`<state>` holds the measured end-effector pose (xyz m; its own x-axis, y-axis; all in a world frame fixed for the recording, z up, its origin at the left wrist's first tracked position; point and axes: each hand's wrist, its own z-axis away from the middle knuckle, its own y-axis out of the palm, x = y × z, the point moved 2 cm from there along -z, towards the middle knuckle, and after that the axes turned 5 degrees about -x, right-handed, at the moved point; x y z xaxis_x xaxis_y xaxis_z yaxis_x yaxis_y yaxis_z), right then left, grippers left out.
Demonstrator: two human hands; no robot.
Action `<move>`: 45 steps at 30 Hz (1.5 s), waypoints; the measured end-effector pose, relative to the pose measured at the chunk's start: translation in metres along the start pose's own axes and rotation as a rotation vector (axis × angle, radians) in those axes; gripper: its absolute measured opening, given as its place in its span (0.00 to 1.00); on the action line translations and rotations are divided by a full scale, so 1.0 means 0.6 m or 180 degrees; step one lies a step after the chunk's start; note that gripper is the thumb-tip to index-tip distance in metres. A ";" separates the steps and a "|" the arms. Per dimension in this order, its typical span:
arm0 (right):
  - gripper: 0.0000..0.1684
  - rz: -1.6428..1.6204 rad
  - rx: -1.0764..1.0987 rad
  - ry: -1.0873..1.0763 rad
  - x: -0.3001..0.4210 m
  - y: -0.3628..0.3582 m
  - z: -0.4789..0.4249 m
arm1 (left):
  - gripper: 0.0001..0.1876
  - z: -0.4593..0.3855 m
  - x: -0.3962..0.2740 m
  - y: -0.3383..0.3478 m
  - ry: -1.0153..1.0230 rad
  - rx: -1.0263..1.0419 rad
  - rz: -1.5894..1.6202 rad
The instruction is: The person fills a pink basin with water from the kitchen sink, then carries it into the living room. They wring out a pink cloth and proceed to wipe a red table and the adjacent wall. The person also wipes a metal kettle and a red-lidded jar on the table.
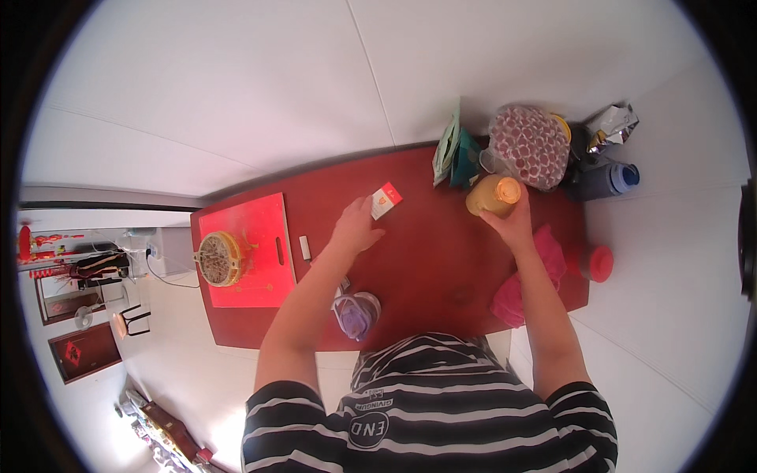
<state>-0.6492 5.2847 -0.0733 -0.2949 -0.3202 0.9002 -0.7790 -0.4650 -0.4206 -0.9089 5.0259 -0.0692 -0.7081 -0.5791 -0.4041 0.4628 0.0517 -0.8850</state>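
Observation:
My right hand (513, 223) is closed around a yellowish jar with an orange lid (494, 195), near the right part of the red table (434, 260). My left hand (356, 227) is over the table with its thumb apart from the fingers. Its fingertips are beside a small red and white box (386, 201); whether they touch it I cannot tell. Below my left hand is a purple and clear cup or bottle (357, 314). A small white object (304, 248) lies to the left of my left forearm.
At the left, a round yellow basket of sticklike pieces (219, 259) stands on a red cutting board (266, 236). Green pouches (455, 156), a bubble-wrapped bundle (528, 145), a blue bottle (609, 179) and a silver packet (613, 125) stand by the wall. A pink cloth (547, 257) and a red-lidded container (598, 263) are at the right.

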 end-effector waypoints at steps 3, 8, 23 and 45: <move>0.54 -0.0001 0.0056 -0.0189 0.018 0.026 -0.019 | 0.48 -0.052 -0.022 0.049 -0.0447 -0.0113 -0.0389; 0.51 0.0274 -0.0099 -0.0191 0.014 0.041 -0.004 | 0.41 -0.085 -0.006 0.104 -0.0734 -0.0085 -0.0745; 0.51 -0.0083 0.1884 -0.0671 0.215 0.292 0.209 | 0.43 0.072 0.219 0.020 -0.1365 -0.0695 -0.0694; 0.19 0.0200 -0.0249 0.0630 -0.019 -0.020 0.162 | 0.33 -0.187 -0.310 -0.025 -0.0616 -0.0995 -0.0258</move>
<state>-0.5828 5.2137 -0.0893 -0.4411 -0.1748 0.8803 -0.7940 -0.3813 -0.4735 -0.8440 5.2240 -0.0068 -0.6080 -0.7330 -0.3050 0.2030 0.2279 -0.9523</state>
